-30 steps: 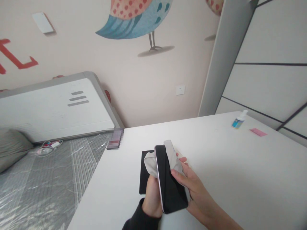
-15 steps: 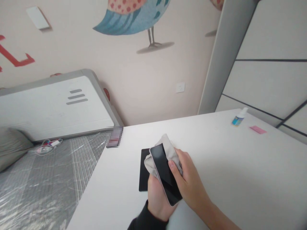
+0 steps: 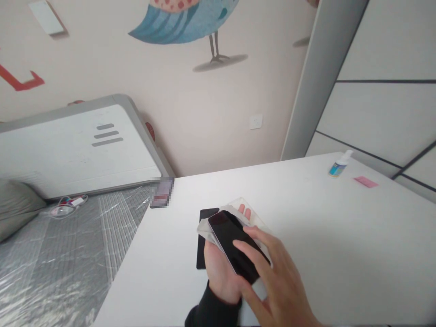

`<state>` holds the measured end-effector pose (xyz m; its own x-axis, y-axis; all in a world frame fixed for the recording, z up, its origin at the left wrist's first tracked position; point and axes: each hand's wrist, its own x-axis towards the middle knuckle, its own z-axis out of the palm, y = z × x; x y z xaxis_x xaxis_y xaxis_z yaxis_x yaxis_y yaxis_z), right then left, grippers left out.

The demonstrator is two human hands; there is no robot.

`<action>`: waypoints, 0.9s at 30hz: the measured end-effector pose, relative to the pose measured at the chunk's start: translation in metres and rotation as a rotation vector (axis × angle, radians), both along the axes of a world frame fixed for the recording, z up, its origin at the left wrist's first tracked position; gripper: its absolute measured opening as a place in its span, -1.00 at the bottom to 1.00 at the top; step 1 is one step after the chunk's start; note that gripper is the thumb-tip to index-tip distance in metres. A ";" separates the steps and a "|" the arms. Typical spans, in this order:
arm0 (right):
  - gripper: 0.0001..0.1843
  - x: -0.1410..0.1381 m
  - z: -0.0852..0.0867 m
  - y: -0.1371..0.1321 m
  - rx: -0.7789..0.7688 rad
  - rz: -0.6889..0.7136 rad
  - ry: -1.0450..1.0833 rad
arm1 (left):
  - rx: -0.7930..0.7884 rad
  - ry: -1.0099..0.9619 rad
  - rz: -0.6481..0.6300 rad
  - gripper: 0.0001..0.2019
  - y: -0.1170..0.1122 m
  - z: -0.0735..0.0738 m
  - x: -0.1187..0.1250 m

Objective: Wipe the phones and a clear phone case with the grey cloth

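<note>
My left hand (image 3: 220,272) lies palm up under a smartphone (image 3: 235,243) with a black screen and holds it tilted. A light grey cloth (image 3: 205,228) sits between the palm and the phone, and two fingertips show past the phone's far edge. On the right the cloth's edge looks smeared and see-through. My right hand (image 3: 275,268) reaches over the screen with its fingers spread, fingertips on or just over the glass and the thumb by the near end. Behind the left hand a flat black rectangular object (image 3: 201,254) lies on the table, partly hidden.
On the white table (image 3: 153,272) a small spray bottle (image 3: 338,167) and a pink packet (image 3: 365,182) lie at the far right. A pixelated object (image 3: 162,193) is at the far left corner. A plastic-covered bed (image 3: 78,254) stands left; a wall and cabinet rise behind.
My right hand has let go of the cloth and come nearer, over the phone, with fingers spreading. The phone has turned slightly and lies flatter in my left hand.
</note>
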<state>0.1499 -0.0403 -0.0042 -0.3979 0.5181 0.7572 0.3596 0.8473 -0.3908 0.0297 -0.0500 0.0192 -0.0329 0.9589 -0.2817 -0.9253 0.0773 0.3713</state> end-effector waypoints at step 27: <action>-0.33 0.027 -0.020 0.014 -0.230 -0.086 -0.186 | 0.012 -0.026 0.228 -0.44 0.000 -0.008 -0.018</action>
<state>0.1772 -0.0266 -0.0245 -0.4656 0.7052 0.5347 0.5098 0.7076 -0.4893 0.0120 -0.0497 0.0115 -0.2424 0.9308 -0.2738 -0.9274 -0.1395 0.3470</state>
